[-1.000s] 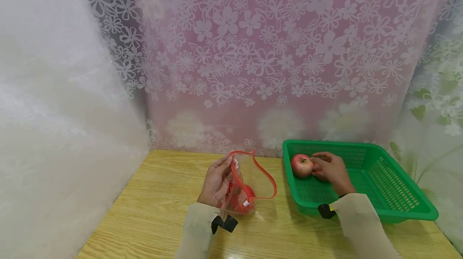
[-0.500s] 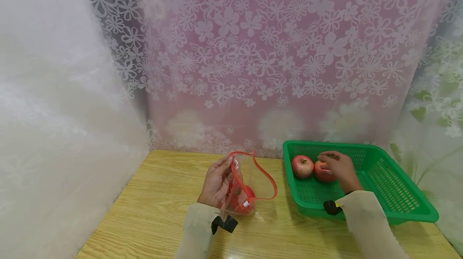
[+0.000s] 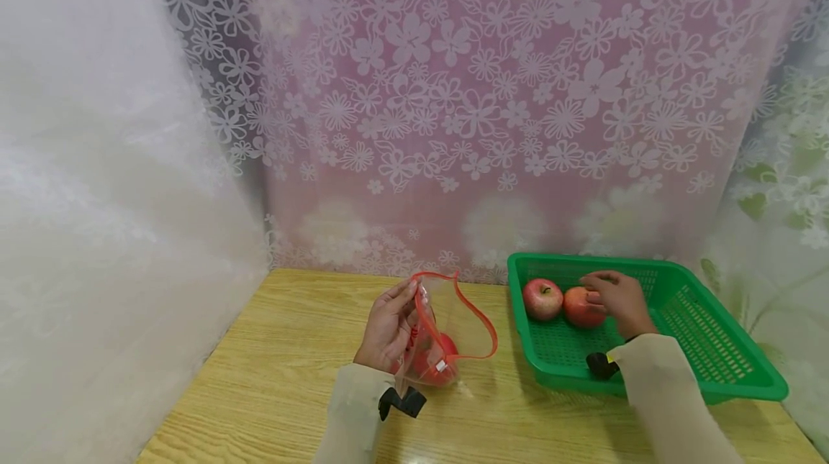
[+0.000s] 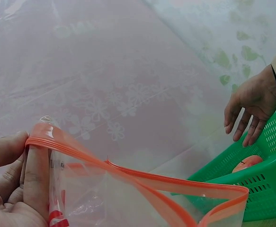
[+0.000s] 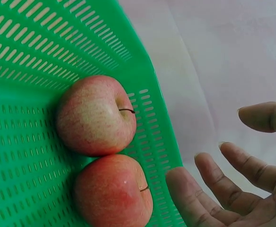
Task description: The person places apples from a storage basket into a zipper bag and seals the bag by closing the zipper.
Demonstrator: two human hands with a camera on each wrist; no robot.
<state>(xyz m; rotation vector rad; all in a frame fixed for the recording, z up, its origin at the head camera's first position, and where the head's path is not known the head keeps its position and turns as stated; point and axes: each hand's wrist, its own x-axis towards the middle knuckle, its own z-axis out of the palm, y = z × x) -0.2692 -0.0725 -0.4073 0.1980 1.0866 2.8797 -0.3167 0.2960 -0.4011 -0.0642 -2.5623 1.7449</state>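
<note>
My left hand [image 3: 388, 327] pinches the rim of a clear zip bag [image 3: 466, 316] with an orange-red zip edge, its mouth spread wide. A red, round thing [image 3: 437, 369] shows through the plastic low in the bag. In the left wrist view, the thumb [image 4: 5, 150] and fingers hold the bag's corner. Two red apples sit side by side in the green basket: a left apple [image 3: 542, 298] and a right apple [image 3: 583, 308]. Over the right apple is my right hand [image 3: 622, 302], its fingers spread and holding nothing, as the right wrist view shows.
The green plastic basket [image 3: 712, 327] with slotted walls stands on the right of the wooden table [image 3: 259, 378]. Flowered plastic sheeting [image 3: 401, 126] hangs behind the table and at both sides.
My right hand has let go of the right apple and drawn back to the right, leaving more of that apple in sight. The left hand and the bag stay in place.
</note>
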